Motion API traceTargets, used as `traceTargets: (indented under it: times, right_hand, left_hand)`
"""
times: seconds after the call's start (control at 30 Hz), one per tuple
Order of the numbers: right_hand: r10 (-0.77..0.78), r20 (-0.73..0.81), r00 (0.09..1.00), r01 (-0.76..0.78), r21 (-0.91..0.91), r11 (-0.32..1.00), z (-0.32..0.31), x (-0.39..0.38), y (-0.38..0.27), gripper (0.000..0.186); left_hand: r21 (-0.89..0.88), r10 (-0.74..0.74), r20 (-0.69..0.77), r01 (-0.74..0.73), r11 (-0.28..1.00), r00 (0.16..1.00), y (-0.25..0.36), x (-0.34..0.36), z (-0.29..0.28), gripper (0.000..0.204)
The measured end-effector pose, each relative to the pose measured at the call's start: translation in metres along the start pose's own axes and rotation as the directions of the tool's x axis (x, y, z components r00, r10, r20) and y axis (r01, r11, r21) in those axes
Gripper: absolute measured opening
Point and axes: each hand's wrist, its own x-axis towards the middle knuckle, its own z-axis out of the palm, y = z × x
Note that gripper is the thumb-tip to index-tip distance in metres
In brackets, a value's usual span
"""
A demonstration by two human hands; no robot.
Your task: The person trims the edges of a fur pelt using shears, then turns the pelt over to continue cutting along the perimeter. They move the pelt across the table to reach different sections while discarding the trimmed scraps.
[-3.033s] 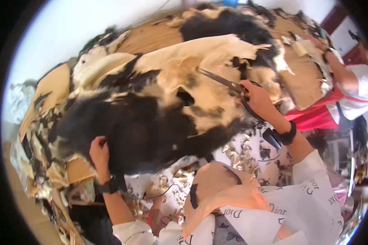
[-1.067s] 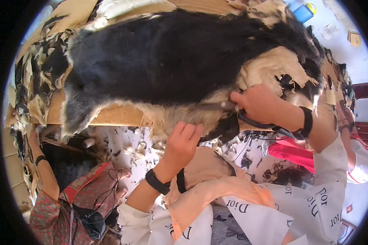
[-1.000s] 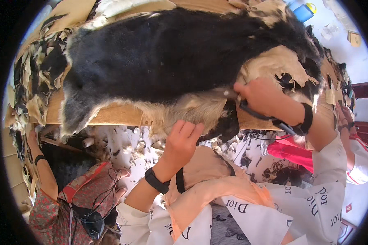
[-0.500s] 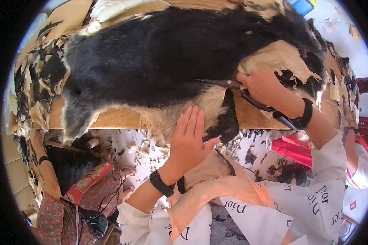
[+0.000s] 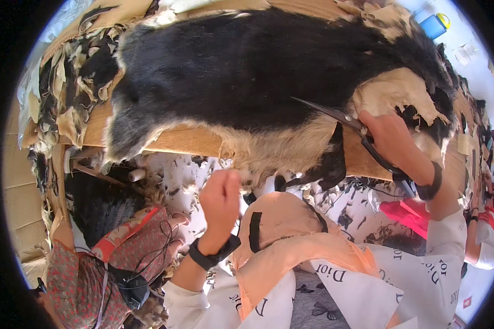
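A large black fur hide [image 5: 219,71] with pale, shaggy edges lies fur side up across the wooden table. My right hand [image 5: 392,137] grips a pair of scissors [image 5: 346,119] with dark handles. Their blades lie over the hide, pointing up and left, beside a pale bare-skin flap [image 5: 392,90]. My left hand [image 5: 220,200] is just off the near edge of the hide, by its cream fringe [image 5: 258,156]. Its fingers are curled closed; whatever they may hold is hidden.
Fur scraps [image 5: 74,82] pile up at the table's left end. A wooden table edge [image 5: 186,141] shows below the hide. Co-workers sit close on both sides, the left one in a patterned garment [image 5: 71,285]. Red-pink fabric [image 5: 406,216] lies below right; a blue container [image 5: 433,26] stands far right.
My left hand has lifted off the hide's pale fringe, drawn back toward me and curled its fingers. The scissors have turned, and their tips now point more away from me.
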Motion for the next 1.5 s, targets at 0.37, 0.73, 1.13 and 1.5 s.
traceTargets:
  times: [0.37,0.73,1.13,1.5]
  right_hand:
    - [-0.288,0.307,0.907,0.05,0.601,0.798,0.01,-0.055,-0.067,0.021]
    - [-0.134,0.444,0.886,-0.249,0.699,0.671,0.029,-0.055,-0.093,0.045]
    - [-0.088,0.365,0.927,-0.214,0.707,0.674,0.029,-0.039,-0.111,0.049]
    - [-0.062,0.303,0.951,-0.165,0.667,0.726,0.007,-0.022,-0.118,0.049]
  left_hand:
    - [-0.481,-0.442,0.049,0.409,0.775,0.896,-0.007,0.019,0.015,0.029]
    - [-0.799,-0.361,0.236,0.392,0.455,0.902,-0.006,0.01,0.026,0.028]
    - [-0.826,-0.371,0.348,0.468,0.313,0.861,-0.004,0.003,0.026,0.03]
    - [-0.698,-0.332,0.404,0.522,0.49,0.852,0.008,0.003,0.02,0.03]
